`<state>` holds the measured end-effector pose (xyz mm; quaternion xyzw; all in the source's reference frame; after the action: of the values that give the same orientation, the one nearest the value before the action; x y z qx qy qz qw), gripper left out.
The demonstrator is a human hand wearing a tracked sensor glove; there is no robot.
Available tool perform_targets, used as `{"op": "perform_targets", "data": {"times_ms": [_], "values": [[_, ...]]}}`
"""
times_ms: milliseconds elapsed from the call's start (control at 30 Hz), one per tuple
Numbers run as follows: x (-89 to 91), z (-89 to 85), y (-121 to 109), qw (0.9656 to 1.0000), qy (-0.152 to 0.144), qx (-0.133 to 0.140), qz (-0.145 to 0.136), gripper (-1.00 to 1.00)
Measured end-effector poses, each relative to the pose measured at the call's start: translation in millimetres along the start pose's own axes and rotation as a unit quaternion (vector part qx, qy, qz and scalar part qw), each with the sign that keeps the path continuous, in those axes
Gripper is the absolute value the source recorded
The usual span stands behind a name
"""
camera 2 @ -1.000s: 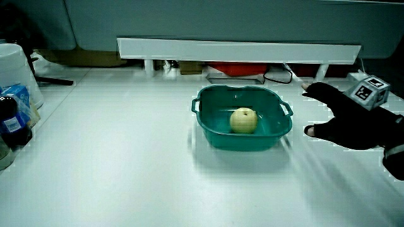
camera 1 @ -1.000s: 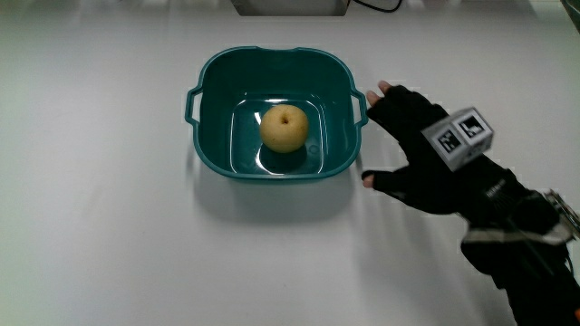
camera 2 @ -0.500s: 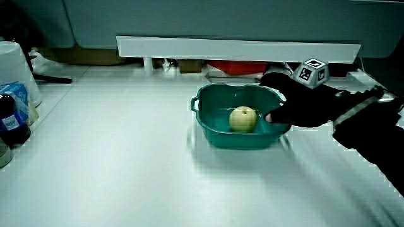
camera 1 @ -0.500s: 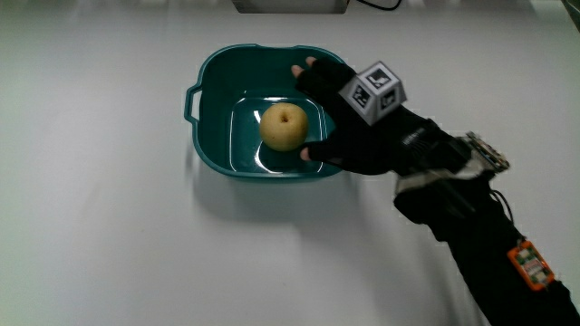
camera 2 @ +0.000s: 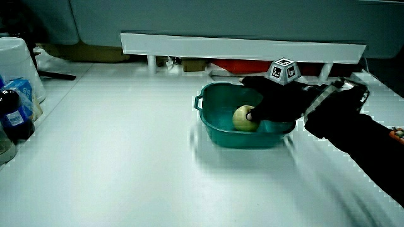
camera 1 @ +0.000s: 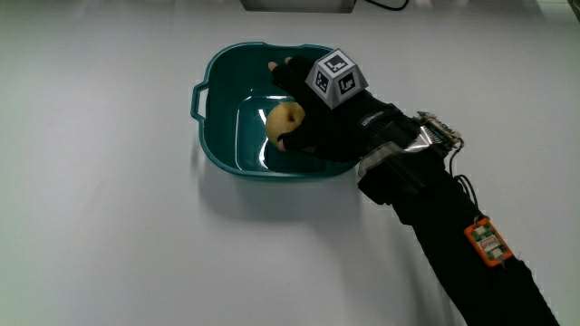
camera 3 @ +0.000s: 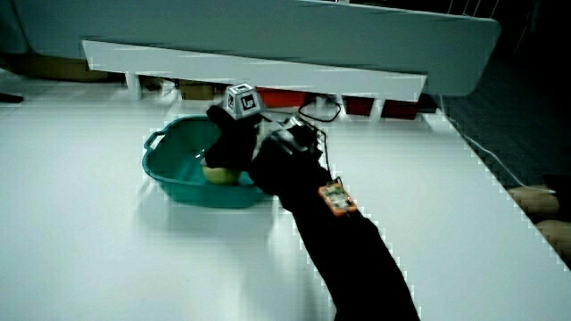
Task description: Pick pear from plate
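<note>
– Black fingerless glove on the hand (camera 1: 322,127), white cube (camera 1: 336,78) with black patterns on its back?
– Yes. Black sleeve (camera 1: 453,244), small orange tag (camera 1: 487,243), thin cable.

I see the pear (camera 1: 282,120), pale yellow and round, sitting on the floor of a teal basin (camera 1: 220,136) with two small handles and rounded corners. The basin stands upright on the white tabletop (camera 1: 109,217). In a side view the pear (camera 2: 243,118) lies toward the basin's wall nearer to me, partly covered by the hand (camera 1: 322,122).
</note>
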<state>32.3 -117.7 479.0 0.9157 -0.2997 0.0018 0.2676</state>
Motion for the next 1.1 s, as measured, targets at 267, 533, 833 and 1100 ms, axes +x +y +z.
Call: {"op": "perform_targets", "data": {"times_ms": [267, 533, 833, 1100], "values": [[-11.9, -13.8, 21.2, 0.9990, -0.017, -0.040, -0.011, 0.00], [-14.2, -34.9, 28.8, 0.9970, -0.020, -0.073, -0.014, 0.13], [-11.6, -39.1, 29.0, 0.9979, -0.015, -0.060, -0.021, 0.52], [-9.5, -39.3, 28.8, 0.9983, -0.002, -0.055, -0.017, 0.87]]}}
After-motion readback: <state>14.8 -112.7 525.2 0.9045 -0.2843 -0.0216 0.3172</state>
